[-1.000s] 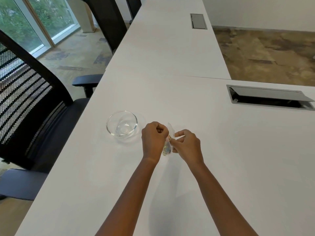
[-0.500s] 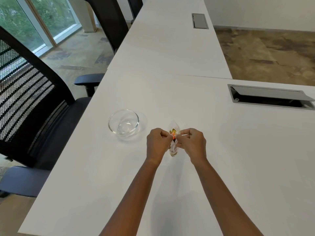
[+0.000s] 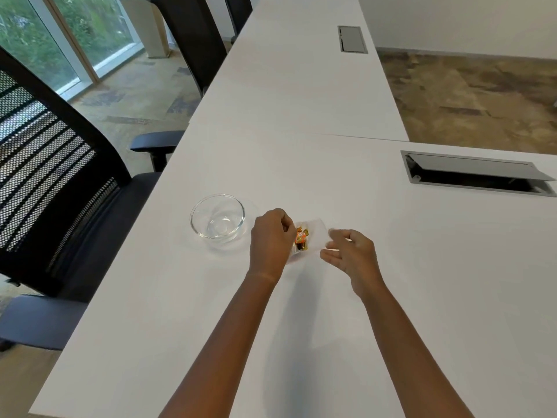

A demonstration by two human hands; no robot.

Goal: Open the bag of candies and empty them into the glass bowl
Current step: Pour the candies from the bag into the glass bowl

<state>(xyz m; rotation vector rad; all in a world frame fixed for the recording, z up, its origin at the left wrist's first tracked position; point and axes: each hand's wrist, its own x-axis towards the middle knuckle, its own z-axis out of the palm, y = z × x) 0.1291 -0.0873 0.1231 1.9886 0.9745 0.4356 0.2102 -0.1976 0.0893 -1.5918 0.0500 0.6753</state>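
Here, near the middle of the frame, the left hand (image 3: pixel 271 236) is pinching the clear bag of candies (image 3: pixel 307 240) at its left edge, while the right hand (image 3: pixel 351 254) is hovering just beside the bag with fingers spread, gripping nothing. Whether the bag's mouth is open is hard to tell. The glass bowl (image 3: pixel 217 218) is sitting empty on the bench (image 3: pixel 301 116), left of the hands. Next, the bag probably needs carrying over the bowl and tipping.

left grip (image 3: pixel 272 236) seemingly closed, right grip (image 3: pixel 351 251) spread
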